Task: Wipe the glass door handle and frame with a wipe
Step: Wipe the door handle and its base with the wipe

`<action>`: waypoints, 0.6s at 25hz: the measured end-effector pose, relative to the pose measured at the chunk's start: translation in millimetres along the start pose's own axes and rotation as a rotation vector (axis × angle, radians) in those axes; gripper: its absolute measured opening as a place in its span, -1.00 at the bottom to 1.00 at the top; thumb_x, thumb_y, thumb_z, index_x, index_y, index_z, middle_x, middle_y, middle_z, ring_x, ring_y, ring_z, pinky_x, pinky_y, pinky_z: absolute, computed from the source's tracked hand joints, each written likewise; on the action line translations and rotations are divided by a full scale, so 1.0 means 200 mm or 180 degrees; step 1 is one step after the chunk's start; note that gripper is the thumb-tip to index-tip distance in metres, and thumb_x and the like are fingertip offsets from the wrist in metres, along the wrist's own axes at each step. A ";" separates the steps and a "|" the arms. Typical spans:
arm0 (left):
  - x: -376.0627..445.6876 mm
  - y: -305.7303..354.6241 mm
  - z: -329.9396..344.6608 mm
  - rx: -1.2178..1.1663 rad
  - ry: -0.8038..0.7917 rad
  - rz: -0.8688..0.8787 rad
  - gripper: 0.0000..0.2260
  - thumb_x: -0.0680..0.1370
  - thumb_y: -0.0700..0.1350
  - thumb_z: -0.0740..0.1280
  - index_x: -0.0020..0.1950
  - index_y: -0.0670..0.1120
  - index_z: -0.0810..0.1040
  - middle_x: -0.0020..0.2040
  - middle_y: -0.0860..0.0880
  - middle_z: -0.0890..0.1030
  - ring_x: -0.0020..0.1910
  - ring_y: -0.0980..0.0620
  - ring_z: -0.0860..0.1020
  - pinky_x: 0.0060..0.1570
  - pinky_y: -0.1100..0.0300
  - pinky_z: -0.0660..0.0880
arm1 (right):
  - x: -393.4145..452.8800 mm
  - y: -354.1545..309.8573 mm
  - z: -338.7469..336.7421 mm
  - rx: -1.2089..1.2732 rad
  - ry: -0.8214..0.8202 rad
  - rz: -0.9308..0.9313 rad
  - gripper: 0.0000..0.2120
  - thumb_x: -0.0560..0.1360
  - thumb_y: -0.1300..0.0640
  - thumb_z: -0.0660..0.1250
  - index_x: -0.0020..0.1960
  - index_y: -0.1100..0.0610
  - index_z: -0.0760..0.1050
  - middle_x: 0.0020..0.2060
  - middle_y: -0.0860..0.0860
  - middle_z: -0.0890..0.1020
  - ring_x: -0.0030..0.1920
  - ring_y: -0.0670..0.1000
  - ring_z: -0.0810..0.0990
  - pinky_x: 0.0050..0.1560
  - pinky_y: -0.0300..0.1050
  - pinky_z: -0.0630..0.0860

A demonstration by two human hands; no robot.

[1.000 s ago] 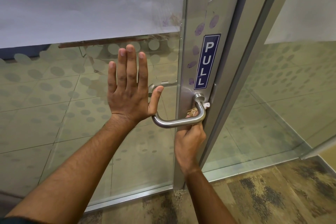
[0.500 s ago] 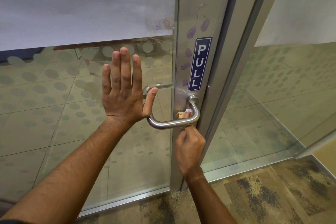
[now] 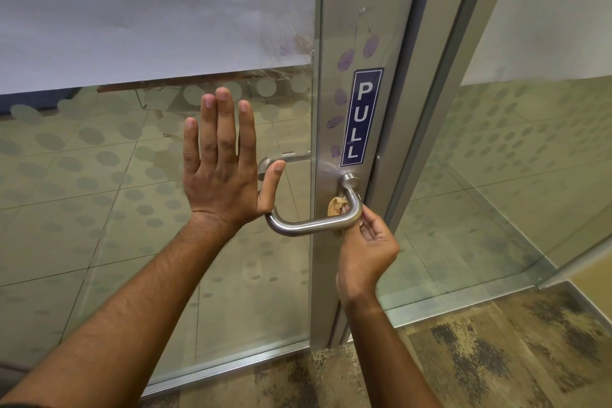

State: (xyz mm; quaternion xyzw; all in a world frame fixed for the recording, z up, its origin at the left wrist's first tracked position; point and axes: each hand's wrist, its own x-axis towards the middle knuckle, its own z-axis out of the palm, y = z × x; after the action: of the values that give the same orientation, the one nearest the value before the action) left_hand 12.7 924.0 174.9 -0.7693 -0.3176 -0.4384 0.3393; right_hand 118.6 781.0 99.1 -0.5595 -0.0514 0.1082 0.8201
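Head view shows your left hand (image 3: 222, 172) at about 9 o'clock from the door handle (image 3: 314, 225). Its fingers (image 3: 227, 129) are straight and spread flat on the glass door (image 3: 99, 209). It holds nothing; it just presses the glass. Your thumb sits right by the curved left end of the handle.

Next comes the handle itself, a bent silver bar. It joins the metal frame (image 3: 334, 43) just under the blue PULL sign (image 3: 361, 116).

Behind the right bend of the bar, near 3 o'clock on the handle, you can see the wipe (image 3: 336, 205). It is a small, crumpled, tan wad. Your right hand (image 3: 367, 248) comes up from below, at 5 o'clock. Its fingers are curled and seem to pinch the wipe against the bar, but the bar hides part of the grip.

What could go wrong?

- The wipe is tiny and bunched up. It could slip out and fall on the floor if you rub hard.
- The door may swing if your left hand lets go, and your thumb could get squeezed by the bar.
- The flat palm may leave new marks on the glass.
- Purple smudges (image 3: 346, 60) sit higher on the frame. I think you could miss them if you stay low.
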 end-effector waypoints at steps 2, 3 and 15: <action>0.00 0.00 0.00 0.0009 0.0010 0.0019 -0.25 0.60 0.24 0.13 0.57 -0.23 0.01 0.51 -0.28 0.04 0.56 -0.18 -0.09 0.57 0.00 -0.26 | 0.01 -0.01 -0.01 0.0132 0.0007 0.0001 -0.74 0.47 0.37 0.42 0.09 0.11 0.63 -0.11 -0.01 0.75 -0.05 0.02 0.73 0.00 0.03 0.67; 0.00 0.00 0.00 0.0001 0.0020 0.0029 -0.25 0.59 0.24 0.14 0.57 -0.23 0.00 0.51 -0.29 0.04 0.54 -0.19 -0.06 0.57 -0.01 -0.26 | 0.01 -0.01 -0.01 0.0207 0.0021 0.0005 -0.74 0.47 0.37 0.42 0.07 0.09 0.64 -0.12 -0.01 0.75 -0.05 0.02 0.73 -0.02 0.01 0.67; 0.01 0.00 0.00 0.0015 -0.0021 0.0001 -0.24 0.59 0.23 0.16 0.57 -0.24 0.00 0.51 -0.28 0.04 0.57 -0.17 -0.11 0.57 0.00 -0.27 | 0.20 -0.10 -0.08 -0.1424 -0.0667 -0.2394 -0.70 0.44 0.47 0.41 0.15 0.31 0.61 0.03 0.15 0.69 0.07 0.04 0.67 0.16 -0.16 0.58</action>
State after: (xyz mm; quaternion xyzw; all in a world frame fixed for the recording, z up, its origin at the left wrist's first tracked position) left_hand 12.9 923.8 176.4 -0.7700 -0.3196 -0.4351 0.3401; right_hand 162.2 768.4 111.1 -0.6515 -0.3561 -0.1552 0.6516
